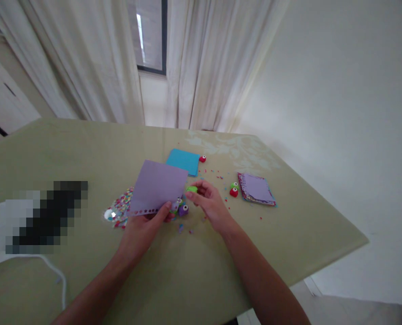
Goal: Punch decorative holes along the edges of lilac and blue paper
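My left hand [145, 225] pinches the lower edge of a lilac paper sheet [157, 186] and holds it up off the table; a row of small punched holes runs along that edge. My right hand [210, 202] is closed on a small green paper punch [191, 189] just right of the sheet. A purple punch with googly eyes [183, 209] lies on the table between my hands. Paper confetti bits [180, 228] are scattered near it.
A pile of coloured confetti [121, 209] lies left of the sheet. A blue paper [183, 161] and a red punch [202, 158] lie farther back. A green punch [234, 185], another red punch [233, 192] and a stack of papers [256, 189] lie at right. A white cloth with a blurred dark object [45, 215] sits far left.
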Available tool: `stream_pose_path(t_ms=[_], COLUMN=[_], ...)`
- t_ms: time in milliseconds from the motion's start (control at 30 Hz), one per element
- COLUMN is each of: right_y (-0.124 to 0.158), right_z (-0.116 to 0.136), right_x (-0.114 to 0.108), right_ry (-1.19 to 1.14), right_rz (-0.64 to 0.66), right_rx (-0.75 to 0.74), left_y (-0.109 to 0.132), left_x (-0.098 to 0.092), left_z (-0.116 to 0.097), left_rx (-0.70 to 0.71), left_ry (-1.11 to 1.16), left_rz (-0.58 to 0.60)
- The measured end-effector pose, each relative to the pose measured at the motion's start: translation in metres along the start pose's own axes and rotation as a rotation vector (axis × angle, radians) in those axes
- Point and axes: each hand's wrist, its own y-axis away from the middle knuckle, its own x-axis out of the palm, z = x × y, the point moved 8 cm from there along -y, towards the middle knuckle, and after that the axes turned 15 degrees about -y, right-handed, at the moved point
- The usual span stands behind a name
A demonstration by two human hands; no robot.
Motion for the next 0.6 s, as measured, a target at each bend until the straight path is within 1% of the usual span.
stream_pose_path(t_ms=[33,100,133,200,233,300,367,433,467,533,600], right_y=[-0.003,-0.006,-0.007,-0.010,-0.011,-0.013,-0.014,-0.015,-0.015,-0.015,-0.012], right_z=[0.010,0.030,0.036,0.036,0.032,0.019,0.009,0.006,0.009,0.023,0.047], right_x=[-0.011,-0.032,-0.040,-0.051,-0.053,-0.053,-0.049,-0.046,-0.047,-0.057,-0.078], right_ry=[0.130,0.475,0.634,0.872,0.941,0.989,0.946,0.863,0.830,0.845,0.991], right_rz=[-0.029,-0.121,-0.166,-0.192,-0.182,-0.132,-0.076,-0.036,-0.035,-0.095,-0.252], right_rx=[-0.076,-0.236,-0.282,-0.279,-0.249,-0.180,-0.137,-0.119,-0.118,-0.142,-0.190], left_y=[0.000,0.000,0.000,0.000,0.001,0.001,0.002,0.002,0.003,0.002,0.002], left_x=[-0.001,-0.002,-0.002,-0.003,-0.003,-0.004,-0.004,-0.004,-0.003,-0.002,-0.003], left_z=[0.001,0.002,0.002,0.002,0.002,0.001,-0.001,-0.002,-0.001,0.001,0.004], left_rx=[-0.015,-0.028,-0.029,-0.032,-0.032,-0.027,-0.016,-0.011,-0.012,-0.019,-0.025], left_ry=[-0.004,-0.018,-0.030,-0.057,-0.060,-0.043,-0.014,-0.006,-0.007,-0.003,0.012], left_rz=[-0.005,-0.012,-0.013,-0.016,-0.020,-0.025,-0.023,-0.016,-0.011,-0.009,-0.029])
